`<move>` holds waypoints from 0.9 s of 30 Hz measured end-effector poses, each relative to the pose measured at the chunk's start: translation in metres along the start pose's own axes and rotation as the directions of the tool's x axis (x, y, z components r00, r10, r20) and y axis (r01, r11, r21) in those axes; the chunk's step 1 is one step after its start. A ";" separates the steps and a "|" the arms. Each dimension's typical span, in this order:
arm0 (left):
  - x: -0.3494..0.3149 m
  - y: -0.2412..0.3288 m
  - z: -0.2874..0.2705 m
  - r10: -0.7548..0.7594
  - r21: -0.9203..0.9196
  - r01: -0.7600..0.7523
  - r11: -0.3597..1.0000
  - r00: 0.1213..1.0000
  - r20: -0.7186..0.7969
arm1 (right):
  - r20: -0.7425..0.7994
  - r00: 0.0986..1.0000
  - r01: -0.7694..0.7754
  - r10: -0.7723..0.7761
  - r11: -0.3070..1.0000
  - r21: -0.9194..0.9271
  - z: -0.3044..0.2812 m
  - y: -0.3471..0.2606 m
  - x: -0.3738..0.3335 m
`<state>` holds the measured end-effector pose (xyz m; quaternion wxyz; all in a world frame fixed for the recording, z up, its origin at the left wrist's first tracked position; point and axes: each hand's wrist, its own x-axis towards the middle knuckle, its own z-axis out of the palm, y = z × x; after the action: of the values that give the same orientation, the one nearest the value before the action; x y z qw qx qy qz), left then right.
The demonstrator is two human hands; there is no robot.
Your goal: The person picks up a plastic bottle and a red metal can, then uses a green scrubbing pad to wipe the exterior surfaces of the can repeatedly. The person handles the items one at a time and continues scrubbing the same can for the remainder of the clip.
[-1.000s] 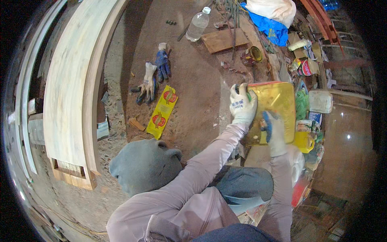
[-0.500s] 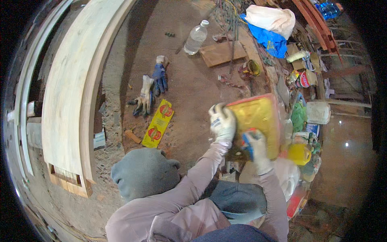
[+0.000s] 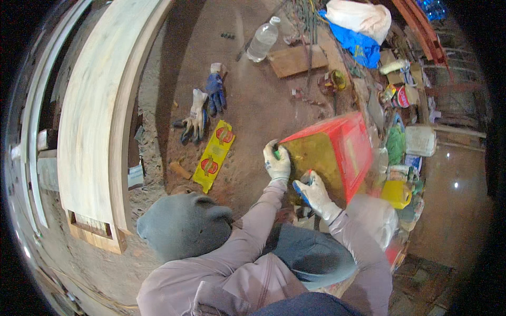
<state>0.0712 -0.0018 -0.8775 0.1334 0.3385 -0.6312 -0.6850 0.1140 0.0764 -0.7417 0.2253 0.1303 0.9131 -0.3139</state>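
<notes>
A rectangular red plastic tub (image 3: 352, 152), its face toward me coated dull yellow, stands tilted in front of me. My left hand (image 3: 277, 162), in a white work glove, is closed on the tub's left edge; a small green patch shows between thumb and fingers. My right hand (image 3: 315, 194), gloved in white with a blue palm, is closed in front of the yellow face. A small orange-red tip sticks out at its fingers; what it belongs to is mostly hidden. Whether this hand touches the tub, I cannot tell.
Two loose work gloves (image 3: 197, 116) and a yellow printed strip (image 3: 213, 157) lie left on the dirt floor. Beyond stand a clear bottle (image 3: 263, 39), a wooden board (image 3: 298, 60) and an open can (image 3: 332, 81). A yellow jug (image 3: 396, 194) is among clutter at right; a long pale timber (image 3: 92, 116) runs along the left.
The tub has turned, so its red side now shows at the right. My left hand has moved slightly left and down with its edge; my right hand has shifted left and slightly down.
</notes>
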 end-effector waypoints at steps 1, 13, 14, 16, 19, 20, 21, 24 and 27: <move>0.001 0.003 0.002 0.070 0.027 -0.070 0.997 0.997 -0.024 | -0.023 0.999 0.048 -0.045 0.988 0.146 -0.002 0.003 0.000; -0.054 0.111 0.080 0.365 0.160 -0.432 0.888 0.872 0.326 | -0.439 0.876 0.044 0.202 0.871 0.489 -0.120 0.026 0.004; -0.044 0.096 0.072 0.375 0.103 -0.418 0.903 0.881 0.288 | -0.377 0.917 0.077 0.128 0.872 0.483 -0.106 0.026 0.000; -0.030 0.061 0.047 0.332 0.037 -0.350 0.936 0.914 0.232 | -0.351 0.930 -0.009 0.109 0.962 0.274 -0.068 0.022 0.010; -0.023 0.013 0.004 0.101 0.023 -0.105 0.994 0.988 0.118 | -0.126 0.991 0.037 -0.048 0.995 -0.093 -0.018 0.022 0.004; -0.018 0.006 -0.001 0.022 0.022 -0.024 0.999 0.994 0.109 | -0.036 0.990 0.120 -0.133 0.961 -0.250 -0.011 0.022 0.005; -0.014 0.005 0.000 0.022 -0.030 -0.021 0.999 0.998 0.061 | -0.061 0.978 0.176 -0.200 0.943 -0.282 -0.012 0.022 0.006; -0.005 0.038 0.023 0.241 0.110 -0.245 0.963 0.969 0.051 | -0.166 0.983 0.129 -0.083 0.948 0.289 -0.044 0.016 0.016; -0.018 0.094 0.051 0.127 0.228 -0.161 0.960 0.979 0.157 | -0.270 0.962 0.095 0.037 0.883 0.459 -0.097 0.012 0.016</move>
<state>0.0291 0.0332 -0.7832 0.0964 0.2561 -0.7402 -0.6142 0.0729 0.1486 -0.6872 0.0551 0.2088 0.8342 -0.5074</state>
